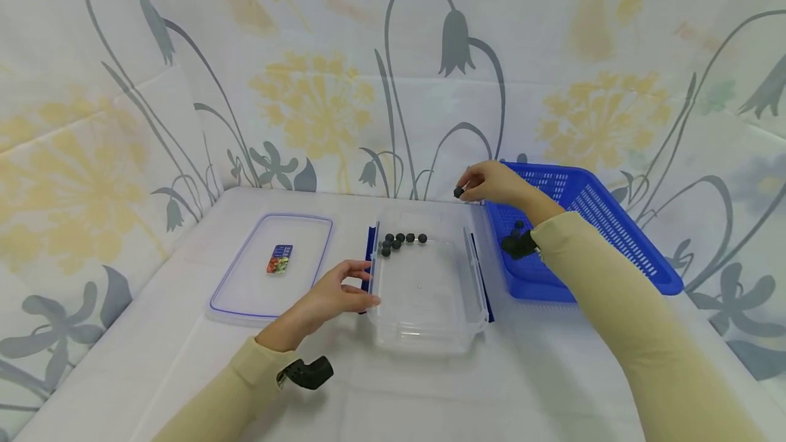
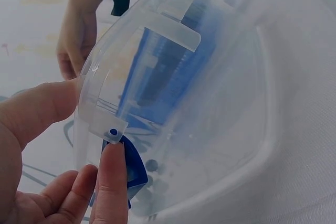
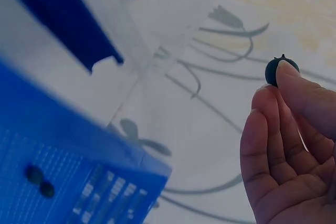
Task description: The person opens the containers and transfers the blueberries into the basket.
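Observation:
A clear plastic container (image 1: 424, 299) with blue side latches lies lidless on the white cloth. Several dark blueberries (image 1: 400, 238) rest in its far left part. My left hand (image 1: 340, 288) holds the container's left side; in the left wrist view the thumb is at the rim and a fingertip touches the blue latch (image 2: 134, 169). Beyond the container's far right corner, my right hand (image 1: 491, 183) is raised and pinches one blueberry (image 3: 275, 72) between thumb and fingers, its small crown showing. A few more blueberries (image 3: 35, 174) sit in the blue basket (image 1: 638, 258).
To the left lies a clear lid (image 1: 245, 295) with a blue seal and a small colourful label (image 1: 280, 259). The basket stands close beside the container's right side, under my right forearm. A flower-patterned cloth (image 1: 344, 33) hangs behind the table.

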### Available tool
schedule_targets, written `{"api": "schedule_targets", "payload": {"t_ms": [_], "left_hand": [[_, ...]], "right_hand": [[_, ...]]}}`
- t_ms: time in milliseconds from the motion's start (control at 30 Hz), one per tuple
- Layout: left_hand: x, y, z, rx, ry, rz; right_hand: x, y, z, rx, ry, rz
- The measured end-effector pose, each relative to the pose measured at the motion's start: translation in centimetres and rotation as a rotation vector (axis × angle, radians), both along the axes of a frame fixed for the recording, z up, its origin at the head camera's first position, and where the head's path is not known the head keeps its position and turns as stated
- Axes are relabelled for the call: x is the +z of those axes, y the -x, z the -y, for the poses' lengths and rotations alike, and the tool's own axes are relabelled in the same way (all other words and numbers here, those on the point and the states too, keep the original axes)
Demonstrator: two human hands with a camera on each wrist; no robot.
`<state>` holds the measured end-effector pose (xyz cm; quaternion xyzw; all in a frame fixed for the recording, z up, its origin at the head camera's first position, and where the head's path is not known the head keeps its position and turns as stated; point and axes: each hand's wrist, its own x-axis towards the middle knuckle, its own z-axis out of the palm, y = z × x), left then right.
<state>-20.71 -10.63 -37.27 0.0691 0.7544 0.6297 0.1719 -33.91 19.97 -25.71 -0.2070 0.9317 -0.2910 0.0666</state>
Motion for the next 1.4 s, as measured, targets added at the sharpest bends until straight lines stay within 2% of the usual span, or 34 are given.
{"api": "schedule_targets", "payload": {"t_ms": [167,300,433,833,1133,1400], "left_hand": [[0.1,-0.1,0.0,-0.001,-0.003,-0.004],[0.1,-0.1,0.0,0.001,-0.002,-0.002],[0.0,0.0,0.0,-0.002,0.0,-0.006],[-0.2,0.0,-0.1,-0.002,-0.002,-0.007],[-0.2,0.1,0.1,-0.004,-0.001,-0.012],[-0.1,0.1,0.1,-0.005,0.0,-0.009]], "right_hand": [[0.5,-0.4,-3.1,-0.034,0.02,-0.026],[0.3,-0.6,-5.4,-0.071,-0.016,-0.052],[-0.4,-0.9,-7.4,-0.102,-0.052,-0.044],[-2.7,-1.1,-12.5,-0.183,-0.04,-0.055],[-4.4,-0.7,-14.8,-0.256,-0.026,-0.015],[-4.7,-0.7,-14.9,-0.272,-0.023,-0.002]]}}
